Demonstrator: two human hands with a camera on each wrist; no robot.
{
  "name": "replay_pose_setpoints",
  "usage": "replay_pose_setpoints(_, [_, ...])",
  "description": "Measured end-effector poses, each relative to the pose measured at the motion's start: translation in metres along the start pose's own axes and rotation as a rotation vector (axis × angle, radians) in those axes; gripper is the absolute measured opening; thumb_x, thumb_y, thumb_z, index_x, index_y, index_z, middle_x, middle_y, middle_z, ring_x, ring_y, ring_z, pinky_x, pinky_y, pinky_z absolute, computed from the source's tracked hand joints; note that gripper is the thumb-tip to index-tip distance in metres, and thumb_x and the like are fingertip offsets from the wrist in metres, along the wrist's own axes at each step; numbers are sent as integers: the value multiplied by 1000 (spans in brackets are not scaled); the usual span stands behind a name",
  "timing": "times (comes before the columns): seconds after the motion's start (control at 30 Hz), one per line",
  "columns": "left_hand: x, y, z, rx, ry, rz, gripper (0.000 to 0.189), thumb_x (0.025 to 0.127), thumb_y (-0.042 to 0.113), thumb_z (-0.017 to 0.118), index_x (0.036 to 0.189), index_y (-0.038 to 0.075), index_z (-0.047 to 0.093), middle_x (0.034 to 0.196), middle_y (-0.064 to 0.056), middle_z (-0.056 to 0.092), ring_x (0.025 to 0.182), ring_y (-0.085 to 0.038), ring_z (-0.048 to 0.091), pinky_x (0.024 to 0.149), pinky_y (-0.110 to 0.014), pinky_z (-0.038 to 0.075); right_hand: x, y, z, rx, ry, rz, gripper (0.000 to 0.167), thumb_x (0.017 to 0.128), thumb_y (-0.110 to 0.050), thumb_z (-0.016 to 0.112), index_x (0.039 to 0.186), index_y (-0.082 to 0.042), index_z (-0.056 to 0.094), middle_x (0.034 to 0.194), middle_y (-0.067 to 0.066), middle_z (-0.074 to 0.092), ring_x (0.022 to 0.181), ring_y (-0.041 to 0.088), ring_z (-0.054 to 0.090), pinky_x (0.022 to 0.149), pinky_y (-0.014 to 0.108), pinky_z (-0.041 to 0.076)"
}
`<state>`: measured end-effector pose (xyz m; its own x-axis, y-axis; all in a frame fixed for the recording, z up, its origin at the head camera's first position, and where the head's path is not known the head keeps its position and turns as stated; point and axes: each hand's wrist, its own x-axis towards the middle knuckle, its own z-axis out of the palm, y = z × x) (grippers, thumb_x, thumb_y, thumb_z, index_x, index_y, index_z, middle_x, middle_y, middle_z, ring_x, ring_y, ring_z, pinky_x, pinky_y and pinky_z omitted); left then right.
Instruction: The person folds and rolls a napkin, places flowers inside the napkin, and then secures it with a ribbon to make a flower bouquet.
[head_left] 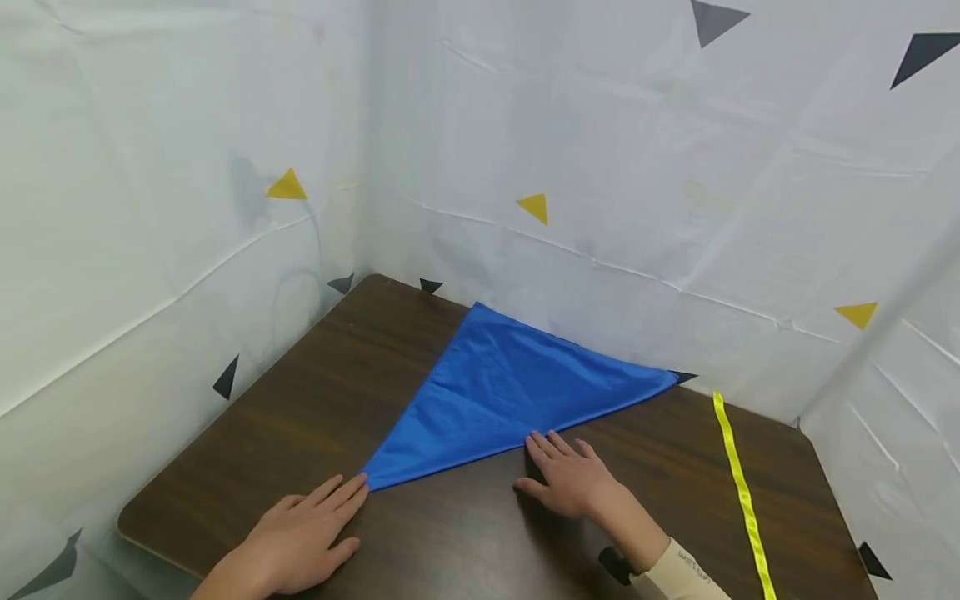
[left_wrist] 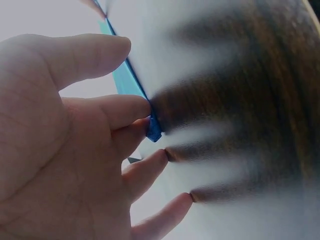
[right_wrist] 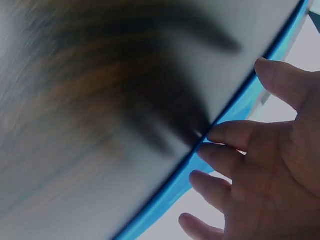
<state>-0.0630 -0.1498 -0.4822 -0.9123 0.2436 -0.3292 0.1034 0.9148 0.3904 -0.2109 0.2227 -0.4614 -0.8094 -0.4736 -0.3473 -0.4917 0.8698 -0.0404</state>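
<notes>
A blue cloth (head_left: pixel 510 375), folded into a triangle, lies on the brown table with its long edge toward me. At its near left corner, my left hand (head_left: pixel 303 529) touches the tip with outstretched fingers. My right hand (head_left: pixel 566 479) rests its fingertips on the middle of the long edge, fingers spread. In the left wrist view the cloth's corner (left_wrist: pixel 154 131) shows at the fingertips of the left hand (left_wrist: pixel 75 125). The right wrist view has the right hand (right_wrist: pixel 270 150) touching the blue edge (right_wrist: pixel 170 192).
A yellow ribbon (head_left: pixel 738 483) runs lengthwise along the right part of the dark wood table (head_left: pixel 300 417). White sheets (head_left: pixel 600 150) with yellow, grey and black triangles hang around the table's sides and back. A small black object (head_left: pixel 615 565) sits by the right wrist.
</notes>
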Motion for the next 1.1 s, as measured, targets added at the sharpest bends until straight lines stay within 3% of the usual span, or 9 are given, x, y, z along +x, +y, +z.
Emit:
replay_pose_setpoints(0.4, [2,-13,10,-48,41,-9,65,105,50,65,162,22,50,172,5,43,160,-31,39,116,-67,39,4,25,1,54,17,29,79,109,-61,50,167,-10,38,176,10,35,165,36,28,130,67,19])
replay_pose_setpoints(0.7, [11,-6,7,-39,40,4,63,105,47,66,161,20,52,172,3,43,160,-33,39,115,-67,40,0,51,0,105,31,118,79,109,-60,52,167,-8,38,175,13,34,165,37,27,129,70,17])
replay_pose_setpoints(1.1, [19,-13,20,-36,30,-6,69,102,51,68,160,16,53,172,0,43,158,-35,42,108,-67,45,9,78,5,115,57,147,77,110,-58,51,167,-8,39,175,13,35,165,39,28,128,71,18])
